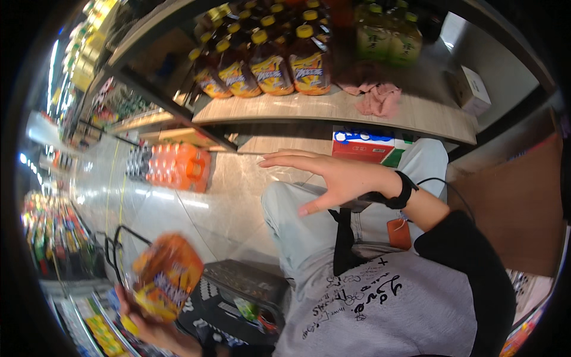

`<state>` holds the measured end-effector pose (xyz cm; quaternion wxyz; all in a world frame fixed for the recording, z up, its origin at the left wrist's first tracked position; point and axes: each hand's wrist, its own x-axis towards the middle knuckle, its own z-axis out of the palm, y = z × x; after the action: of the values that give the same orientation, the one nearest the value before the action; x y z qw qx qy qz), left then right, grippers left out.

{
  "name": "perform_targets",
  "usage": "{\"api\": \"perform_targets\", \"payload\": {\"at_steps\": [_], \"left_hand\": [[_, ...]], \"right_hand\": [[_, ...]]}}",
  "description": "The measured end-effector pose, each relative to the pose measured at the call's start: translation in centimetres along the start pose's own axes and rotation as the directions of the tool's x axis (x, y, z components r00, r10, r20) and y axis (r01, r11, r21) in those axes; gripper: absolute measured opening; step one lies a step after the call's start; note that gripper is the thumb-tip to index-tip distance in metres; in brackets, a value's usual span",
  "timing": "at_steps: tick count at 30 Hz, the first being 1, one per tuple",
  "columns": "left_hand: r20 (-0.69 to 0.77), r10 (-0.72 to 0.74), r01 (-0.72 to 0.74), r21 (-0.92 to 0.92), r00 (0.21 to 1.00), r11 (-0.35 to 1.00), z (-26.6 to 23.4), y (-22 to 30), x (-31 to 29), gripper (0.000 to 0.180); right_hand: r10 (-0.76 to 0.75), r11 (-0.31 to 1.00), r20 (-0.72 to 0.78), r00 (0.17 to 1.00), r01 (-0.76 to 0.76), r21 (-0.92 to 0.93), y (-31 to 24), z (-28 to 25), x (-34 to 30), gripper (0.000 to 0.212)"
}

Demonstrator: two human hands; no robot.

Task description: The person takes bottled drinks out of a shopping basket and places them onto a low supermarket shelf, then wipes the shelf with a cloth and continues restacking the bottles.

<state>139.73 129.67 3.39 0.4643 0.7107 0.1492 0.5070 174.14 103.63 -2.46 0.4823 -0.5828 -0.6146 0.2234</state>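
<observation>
At the lower left my left hand [151, 334] is closed around a large drink bottle [168, 278] with orange-brown contents and a yellow-and-orange label. The bottle is tilted, its yellow cap end toward the lower left, and partly blurred. My right hand [342, 178] hovers over my lap with fingers stretched out and thumb apart, holding nothing; a black band circles its wrist. Beyond it, similar yellow-capped bottles [270, 68] stand in rows on a wooden shelf [267, 110].
Green-labelled bottles [389, 38], a pink cloth [379, 98] and a white box [473, 89] share the shelf. Beneath is a red box [361, 146]. A pack of orange bottles [178, 166] lies on the floor. A dark basket [247, 282] sits beside me; brown cardboard [505, 196] is at right.
</observation>
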Motion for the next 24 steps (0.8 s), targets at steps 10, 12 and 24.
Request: {"api": "perform_targets", "payload": {"at_steps": [10, 12, 24], "left_hand": [[0.697, -0.153, 0.486, -0.308, 0.700, 0.818, 23.3, 0.7, 0.3, 0.032], [0.749, -0.151, 0.525, -0.290, 0.645, 0.800, 25.7, 0.8, 0.7, 0.032], [0.850, 0.075, 0.522, -0.386, 0.521, 0.761, 31.9, 2.0, -0.1, 0.023]], "right_hand": [[0.077, 0.881, -0.087, 0.993, -0.027, 0.472, 0.1, 2.7, -6.0, 0.093], [0.102, 0.871, -0.269, 0.958, 0.044, 0.489, 0.9, 3.4, -7.9, 0.092], [0.174, 0.797, -0.540, 0.823, 0.205, 0.568, 2.9, 5.0, -10.8, 0.101]]}}
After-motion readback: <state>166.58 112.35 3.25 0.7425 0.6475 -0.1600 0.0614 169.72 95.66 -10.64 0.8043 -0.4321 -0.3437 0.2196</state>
